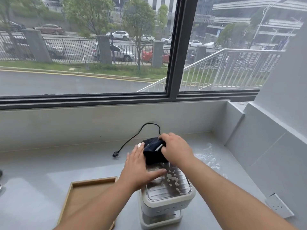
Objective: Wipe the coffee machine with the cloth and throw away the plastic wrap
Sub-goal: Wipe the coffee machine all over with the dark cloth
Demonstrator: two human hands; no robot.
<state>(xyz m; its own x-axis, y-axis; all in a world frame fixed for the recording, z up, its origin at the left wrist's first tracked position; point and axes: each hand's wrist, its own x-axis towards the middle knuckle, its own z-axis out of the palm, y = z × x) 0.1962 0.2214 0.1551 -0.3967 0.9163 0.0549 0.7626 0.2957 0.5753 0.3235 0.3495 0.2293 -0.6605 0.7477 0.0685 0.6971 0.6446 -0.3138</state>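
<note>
A cream coffee machine (167, 200) with a ribbed steel top stands on the grey counter, seen from above. My right hand (176, 148) presses a dark cloth (153, 152) onto the far part of the machine's top. My left hand (141, 170) lies flat on the machine's left side, fingers spread, touching the cloth's edge and holding nothing. Crumpled clear plastic wrap (207, 156) lies on the counter to the right of the machine, beyond my right forearm.
A shallow wooden tray (73, 196) sits left of the machine. The machine's black cord and plug (116, 154) trail across the counter toward the back wall. A wall socket (279, 207) is low on the right wall. A window ledge runs along the back.
</note>
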